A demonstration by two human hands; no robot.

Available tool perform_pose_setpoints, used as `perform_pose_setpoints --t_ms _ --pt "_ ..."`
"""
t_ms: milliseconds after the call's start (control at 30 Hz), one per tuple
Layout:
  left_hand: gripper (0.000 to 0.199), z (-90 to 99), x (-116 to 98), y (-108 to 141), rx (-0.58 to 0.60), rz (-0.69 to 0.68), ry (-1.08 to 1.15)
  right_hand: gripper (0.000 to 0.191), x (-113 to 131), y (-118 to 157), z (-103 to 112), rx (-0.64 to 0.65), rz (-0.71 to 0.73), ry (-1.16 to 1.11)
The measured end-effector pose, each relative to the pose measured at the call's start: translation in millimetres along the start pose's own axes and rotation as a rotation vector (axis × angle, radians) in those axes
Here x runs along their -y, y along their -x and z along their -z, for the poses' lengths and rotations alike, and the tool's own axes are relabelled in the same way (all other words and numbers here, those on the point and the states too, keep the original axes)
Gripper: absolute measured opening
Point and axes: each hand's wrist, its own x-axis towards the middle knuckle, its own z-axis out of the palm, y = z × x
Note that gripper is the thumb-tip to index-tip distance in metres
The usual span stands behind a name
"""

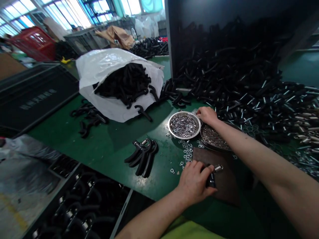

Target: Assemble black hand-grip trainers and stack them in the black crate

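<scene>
My left hand (195,181) is closed around a black plastic handle (211,179), pressed down over a brown mat (225,181). From that handle a silver coil spring (218,168) sticks out to the right. Farther away, my right hand (208,115) has its fingers pinched at the back right of a metal bowl (170,125) full of small metal pins. Whatever is between those fingertips is too small to make out. Under my right forearm a second round dish (214,137) of small brownish metal parts is partly hidden. Several loose nuts (188,151) lie between the bowl and my left hand.
Black hand grips with springs (143,157) rest on the green table (109,156). A white sack (99,66) spills black handles behind them. Heaped black parts (236,89) fill the right back, with springs (309,122) at far right. A dark crate (74,205) stands front left.
</scene>
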Motion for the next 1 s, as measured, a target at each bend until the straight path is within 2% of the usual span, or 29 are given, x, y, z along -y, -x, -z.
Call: perform_pose_setpoints --t_ms 233,300,367,433,500,600,667,733,800,867,1000 --pt "0.075 -3.2 -1 -3 -0.038 0.048 0.079 0.014 -2 5 9 -0.069 0.014 -0.161" --pt "0.073 -2.1 -2 -4 -0.061 0.082 0.171 0.012 -3 9 17 -0.093 0.020 -0.235" --pt "0.070 2.1 -3 -6 -0.115 0.183 0.357 0.012 -4 20 28 -0.118 0.016 -0.317" --pt "0.065 9.1 -4 -8 -0.166 0.357 0.655 0.013 -6 41 41 -0.140 0.010 -0.389" --pt "0.058 17.1 -5 -9 -0.179 0.554 1.050 0.016 -6 73 53 -0.164 0.015 -0.507" --pt "0.048 25.7 -6 -10 -0.129 0.786 1.641 0.019 -6 138 64 -0.186 0.014 -0.844" --pt "0.042 28.0 -7 -10 -0.082 0.882 1.911 0.019 -4 181 63 -0.142 -0.010 -1.009" --pt "0.039 28.1 -10 -9 -0.049 0.924 2.070 0.015 -1 215 59 -0.064 -0.008 -1.035" --pt "0.037 27.2 -14 -9 -0.031 0.918 2.155 0.010 2 237 52 -0.019 0.036 -0.994" --pt "0.037 26.0 -18 -9 -0.024 0.898 2.190 0.005 5 246 46 -0.026 0.094 -0.945" --pt "0.038 23.9 -24 -8 -0.005 0.860 2.194 0.005 7 247 41 -0.061 0.135 -0.928"
